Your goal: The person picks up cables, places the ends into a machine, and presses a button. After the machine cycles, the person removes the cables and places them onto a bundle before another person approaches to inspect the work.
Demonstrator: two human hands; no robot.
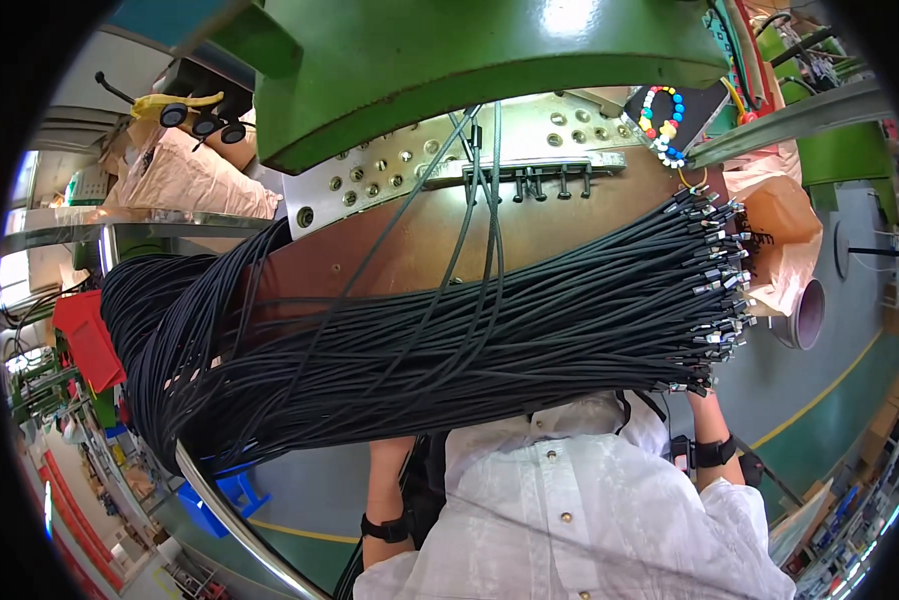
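A thick bundle of black cables (420, 330) stretches across the front of a brown metal work surface (370, 262). Small metal-tipped connectors (715, 285) crowd its right end, and on the left the cables bend round and droop. My left forearm (387, 475), with a black wrist strap, goes up under the bundle, which hides the hand. My right forearm (712, 425) reaches up beneath the connector end, its fingers hidden too. A few cables rise from the bundle to a slotted metal holder (590, 163), where several short black pieces hang.
A green machine body (490, 65) overhangs a perforated metal plate (370, 175). Near its right edge lies a loop of colourful beads (660, 125). A brown paper bag (785, 235) stands right; a red bin (90, 340) and chrome rail (240, 530) are left. A blue stool (205, 510) is below.
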